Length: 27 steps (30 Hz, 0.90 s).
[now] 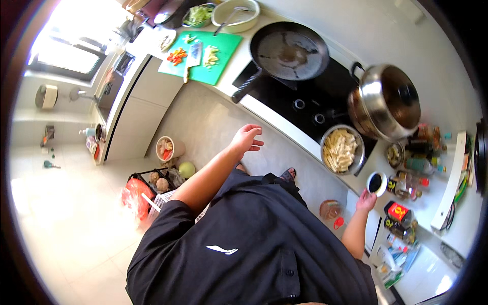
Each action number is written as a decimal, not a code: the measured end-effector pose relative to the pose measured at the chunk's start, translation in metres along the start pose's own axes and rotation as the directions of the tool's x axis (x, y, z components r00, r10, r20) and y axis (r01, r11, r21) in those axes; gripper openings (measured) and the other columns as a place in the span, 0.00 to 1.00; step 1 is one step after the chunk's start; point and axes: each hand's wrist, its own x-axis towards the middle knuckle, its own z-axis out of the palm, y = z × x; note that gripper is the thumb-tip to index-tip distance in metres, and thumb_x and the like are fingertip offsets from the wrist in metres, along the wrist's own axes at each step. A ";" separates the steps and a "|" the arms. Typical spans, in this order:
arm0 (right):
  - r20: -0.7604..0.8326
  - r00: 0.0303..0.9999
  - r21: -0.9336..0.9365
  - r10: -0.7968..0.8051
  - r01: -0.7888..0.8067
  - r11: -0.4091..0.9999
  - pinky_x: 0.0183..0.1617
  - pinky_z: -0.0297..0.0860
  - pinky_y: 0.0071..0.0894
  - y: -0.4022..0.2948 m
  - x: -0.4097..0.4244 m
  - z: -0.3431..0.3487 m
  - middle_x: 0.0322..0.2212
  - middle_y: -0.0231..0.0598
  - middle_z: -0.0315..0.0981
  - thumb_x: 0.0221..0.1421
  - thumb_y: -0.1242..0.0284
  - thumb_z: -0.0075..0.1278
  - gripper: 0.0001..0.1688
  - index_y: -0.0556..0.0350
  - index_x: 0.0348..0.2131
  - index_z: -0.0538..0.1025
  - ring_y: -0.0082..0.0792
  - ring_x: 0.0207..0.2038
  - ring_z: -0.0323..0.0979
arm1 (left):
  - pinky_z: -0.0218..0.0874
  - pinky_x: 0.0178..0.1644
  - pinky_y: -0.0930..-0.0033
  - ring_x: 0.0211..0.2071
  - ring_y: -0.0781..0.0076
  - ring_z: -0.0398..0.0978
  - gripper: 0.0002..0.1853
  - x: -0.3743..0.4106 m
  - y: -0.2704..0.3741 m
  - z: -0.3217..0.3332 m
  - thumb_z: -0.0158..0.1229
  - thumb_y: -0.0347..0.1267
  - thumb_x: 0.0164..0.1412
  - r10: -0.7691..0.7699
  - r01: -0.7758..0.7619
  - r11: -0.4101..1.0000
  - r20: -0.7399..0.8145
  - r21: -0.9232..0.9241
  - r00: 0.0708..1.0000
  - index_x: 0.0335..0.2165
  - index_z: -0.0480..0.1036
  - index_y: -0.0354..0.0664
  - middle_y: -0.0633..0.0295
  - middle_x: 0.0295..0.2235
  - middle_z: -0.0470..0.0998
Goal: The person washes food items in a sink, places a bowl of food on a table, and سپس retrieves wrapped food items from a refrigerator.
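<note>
My right hand [366, 201] holds the rim of a small white bowl [376, 183] with dark liquid in it, at the counter's edge beside several bottles. Nothing is in my left hand [248, 140], which hangs over the floor in front of the stove with its fingers apart. A black frying pan [289, 51] with a wet, oily bottom sits on the black gas stove [282, 89]. Near the bowl, a metal bowl [342, 149] of pale sliced food rests at the stove's corner. The green cutting board [225, 45] carries a cleaver [195, 54], chopped orange-red pieces and pale chopped bits.
A large lidded steel pot [375, 99] stands at the stove's right. Sauce bottles [398, 212] line the right counter. On the floor are a waste bin [169, 148], a black crate [148, 177] of vegetables and a red plastic bag [137, 196]. A pale basin [236, 17] sits behind the board.
</note>
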 end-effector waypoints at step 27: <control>0.615 -0.269 -0.783 0.741 -0.320 0.534 0.74 0.43 0.53 0.492 -0.673 0.680 0.72 0.50 0.41 0.56 0.27 0.37 0.61 0.41 0.73 0.42 0.50 0.72 0.46 | 0.73 0.40 0.63 0.38 0.61 0.80 0.16 -0.033 -0.017 -0.643 0.53 0.39 0.68 -0.039 -0.367 0.708 -0.553 -0.603 0.832 0.51 0.70 0.45 0.61 0.47 0.75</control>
